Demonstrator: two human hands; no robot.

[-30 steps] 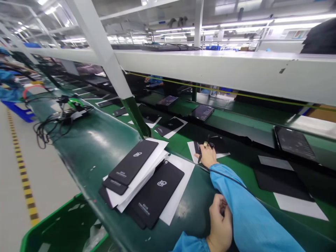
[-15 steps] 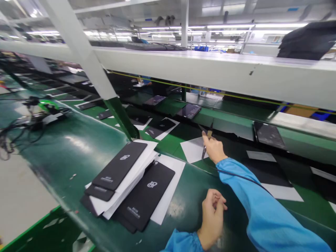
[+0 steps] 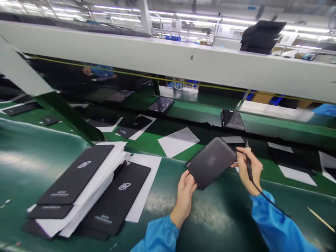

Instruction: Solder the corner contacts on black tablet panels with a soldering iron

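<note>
I hold a dark grey tablet (image 3: 211,162) above the green bench, tilted, between both hands. My left hand (image 3: 185,190) grips its lower left corner with the fingers curled round the edge. My right hand (image 3: 248,168) closes on its right edge, and a thin black cable (image 3: 265,197) runs from the wrist across my blue sleeve. To my left lies a stack of black back covers (image 3: 76,178) with white logos, layered with white paper sheets.
A green conveyor (image 3: 147,140) behind the bench carries white sheets (image 3: 178,141), black covers and face-up tablets (image 3: 160,104). A grey shelf beam (image 3: 157,57) spans overhead; a slanted post (image 3: 65,113) stands left. Another person in blue works across the line (image 3: 101,71).
My right hand lifted the tablet off the conveyor and drew it toward me. My left hand rose from the bench to grip its corner. The view swung right.
</note>
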